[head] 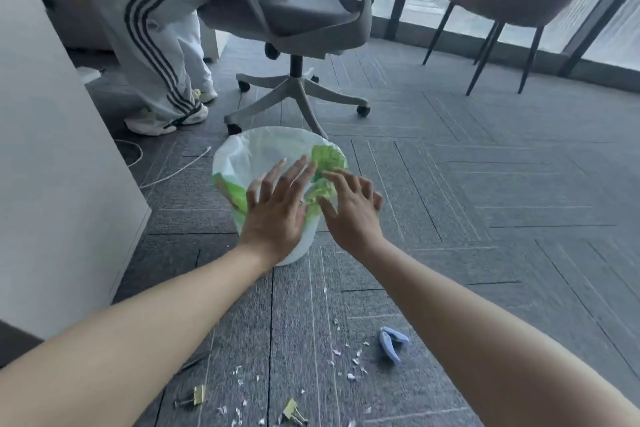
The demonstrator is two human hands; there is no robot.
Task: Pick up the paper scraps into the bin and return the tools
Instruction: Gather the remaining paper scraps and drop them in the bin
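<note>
- Bin [299,250]: near rim hidden behind left hand [273,215] and right hand [349,215].
- Green stuff [325,156] in the bin is blurred and unidentifiable.
- Nearer than the bin, a thin dark item [194,362] is too small to name.
- Beyond the bin, a person [152,55] is cut off at the top edge.

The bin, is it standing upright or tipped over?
Upright. The bin stands on its base on the carpet, its bag-lined mouth facing up, beneath the spread left hand and right hand.
</note>
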